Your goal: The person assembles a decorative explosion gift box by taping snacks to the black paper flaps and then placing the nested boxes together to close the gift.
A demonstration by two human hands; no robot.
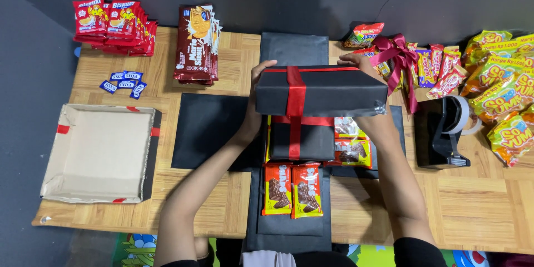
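Both my hands hold a black box lid (328, 93) with a red ribbon band across it, raised over the middle of the table. My left hand (257, 97) grips its left end and my right hand (371, 86) grips its right end. Under the lid lies an unfolded black box (211, 128) with its flaps spread flat. On it sit a smaller black parcel (308, 140) tied with red ribbon, two orange wafer packs (291, 188) on the near flap and more snack packs (351, 147) to the parcel's right.
An open cardboard tray (100, 153) lies at the left. Red biscuit packs (114, 25), brown snack packs (196, 41) and small blue sachets (123, 82) are at the back left. A red bow (397, 55), yellow snack bags (500, 89) and a black tape dispenser (442, 130) are on the right.
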